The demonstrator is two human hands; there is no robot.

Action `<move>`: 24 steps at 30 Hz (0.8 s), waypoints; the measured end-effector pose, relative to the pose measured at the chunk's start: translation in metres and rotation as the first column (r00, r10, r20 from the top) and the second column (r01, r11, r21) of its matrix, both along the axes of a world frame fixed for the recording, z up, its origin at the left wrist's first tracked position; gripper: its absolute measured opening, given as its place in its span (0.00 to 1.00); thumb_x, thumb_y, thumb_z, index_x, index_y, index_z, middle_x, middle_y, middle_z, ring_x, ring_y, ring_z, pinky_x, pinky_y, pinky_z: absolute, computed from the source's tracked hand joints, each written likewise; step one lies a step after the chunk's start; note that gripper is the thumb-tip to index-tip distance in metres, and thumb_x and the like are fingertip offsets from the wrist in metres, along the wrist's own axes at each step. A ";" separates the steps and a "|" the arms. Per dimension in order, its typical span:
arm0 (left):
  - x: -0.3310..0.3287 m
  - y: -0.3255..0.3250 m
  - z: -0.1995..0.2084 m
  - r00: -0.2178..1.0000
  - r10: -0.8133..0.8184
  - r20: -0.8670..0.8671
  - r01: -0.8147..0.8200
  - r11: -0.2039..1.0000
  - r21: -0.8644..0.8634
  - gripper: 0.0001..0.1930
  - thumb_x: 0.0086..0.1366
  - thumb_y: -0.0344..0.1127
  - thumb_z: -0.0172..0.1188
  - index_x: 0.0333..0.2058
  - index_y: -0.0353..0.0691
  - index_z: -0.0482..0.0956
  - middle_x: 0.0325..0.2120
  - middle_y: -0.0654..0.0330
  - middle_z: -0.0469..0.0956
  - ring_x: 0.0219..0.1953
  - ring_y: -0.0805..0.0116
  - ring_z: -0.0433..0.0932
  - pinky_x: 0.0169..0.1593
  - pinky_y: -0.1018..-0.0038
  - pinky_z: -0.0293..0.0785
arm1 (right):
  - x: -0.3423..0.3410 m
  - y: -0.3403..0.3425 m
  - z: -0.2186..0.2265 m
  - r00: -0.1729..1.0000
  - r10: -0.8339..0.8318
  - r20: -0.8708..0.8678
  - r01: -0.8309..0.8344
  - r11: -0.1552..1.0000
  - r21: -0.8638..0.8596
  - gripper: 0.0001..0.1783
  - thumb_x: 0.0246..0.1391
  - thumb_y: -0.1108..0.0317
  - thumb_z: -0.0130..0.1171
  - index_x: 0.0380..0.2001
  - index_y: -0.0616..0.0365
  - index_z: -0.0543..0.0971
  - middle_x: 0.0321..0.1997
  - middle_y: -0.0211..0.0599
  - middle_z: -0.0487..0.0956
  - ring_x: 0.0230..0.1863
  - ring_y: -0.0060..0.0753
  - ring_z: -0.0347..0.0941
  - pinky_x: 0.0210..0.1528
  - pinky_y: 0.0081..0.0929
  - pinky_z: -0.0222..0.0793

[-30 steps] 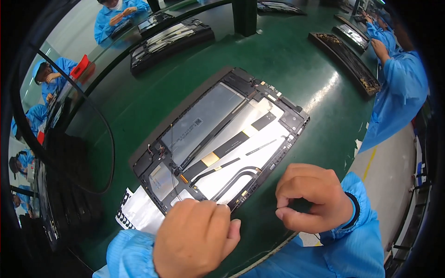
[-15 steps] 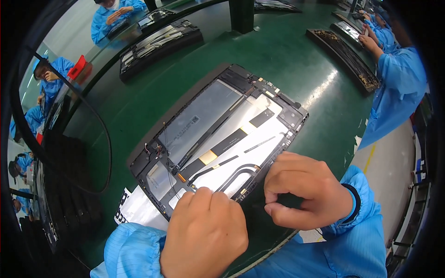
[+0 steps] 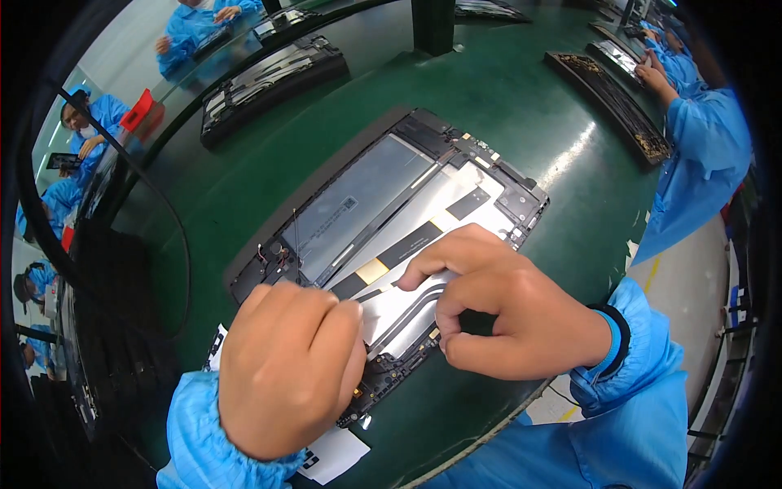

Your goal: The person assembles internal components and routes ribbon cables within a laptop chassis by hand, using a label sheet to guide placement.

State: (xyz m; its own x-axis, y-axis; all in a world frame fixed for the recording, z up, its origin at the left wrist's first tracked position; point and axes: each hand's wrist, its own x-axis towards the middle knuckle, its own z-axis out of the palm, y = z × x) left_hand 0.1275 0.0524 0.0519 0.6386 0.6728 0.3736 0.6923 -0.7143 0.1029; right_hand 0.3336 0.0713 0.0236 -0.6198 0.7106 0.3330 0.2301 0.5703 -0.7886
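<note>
An opened tablet (image 3: 322, 236) lies tilted before me, its silvery inside, dark flat cables and small boards showing. Over its near left end is my left hand (image 3: 285, 367), fingers curled closed; whatever they grip is hidden beneath them. My right hand (image 3: 517, 306) reaches across the tablet's near long side. Its index fingertip bends down onto the inside by a dark flat cable (image 3: 411, 243), while the thumb and the other fingers curl toward each other. Anything between them is too small to make out. A thin wire (image 3: 296, 232) stands up near the left end.
Under the tablet's near left corner pokes a white printed sheet (image 3: 338, 455). A black tray of parts (image 3: 273, 85) stands at the far left, another tray (image 3: 607, 102) at the far right beside a co-worker in blue (image 3: 705, 138). A black cable (image 3: 167, 204) hangs at left.
My right hand has moved left and up, onto the tablet's inside, with its index finger extended. My left hand has shifted left, uncovering the tablet's near edge and part of the white sheet.
</note>
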 end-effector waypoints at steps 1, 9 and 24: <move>-0.002 -0.004 0.003 0.999 -0.012 0.034 0.012 1.000 0.004 0.10 0.39 0.24 0.60 0.24 0.32 0.73 0.19 0.56 0.68 0.21 0.62 0.67 0.25 0.70 0.62 | 0.000 0.000 0.000 1.000 0.000 0.005 0.000 1.000 -0.003 0.02 0.31 0.75 0.55 0.14 0.59 0.73 0.41 0.43 0.72 0.41 0.40 0.63 0.44 0.32 0.57; -0.009 -0.024 -0.011 0.984 -0.100 0.150 0.106 0.994 -0.033 0.13 0.35 0.21 0.60 0.26 0.34 0.74 0.20 0.57 0.70 0.21 0.62 0.69 0.24 0.70 0.62 | -0.003 0.000 0.002 0.999 -0.009 0.032 0.009 1.000 0.012 0.02 0.31 0.74 0.56 0.14 0.58 0.73 0.42 0.41 0.72 0.42 0.40 0.64 0.46 0.32 0.55; -0.003 -0.032 -0.015 0.982 -0.154 0.113 0.156 0.988 -0.014 0.15 0.32 0.24 0.61 0.26 0.34 0.75 0.22 0.57 0.72 0.24 0.62 0.71 0.25 0.70 0.64 | -0.004 -0.003 0.001 0.999 -0.034 0.024 0.034 0.999 0.005 0.03 0.30 0.75 0.56 0.14 0.57 0.73 0.42 0.41 0.72 0.43 0.39 0.64 0.46 0.32 0.56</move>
State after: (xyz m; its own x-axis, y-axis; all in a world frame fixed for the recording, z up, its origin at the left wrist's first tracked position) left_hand 0.1247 0.0203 0.0372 0.6911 0.5781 0.4338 0.5565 -0.8086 0.1910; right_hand 0.3293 0.0683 0.0251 -0.6032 0.7300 0.3214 0.2688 0.5654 -0.7798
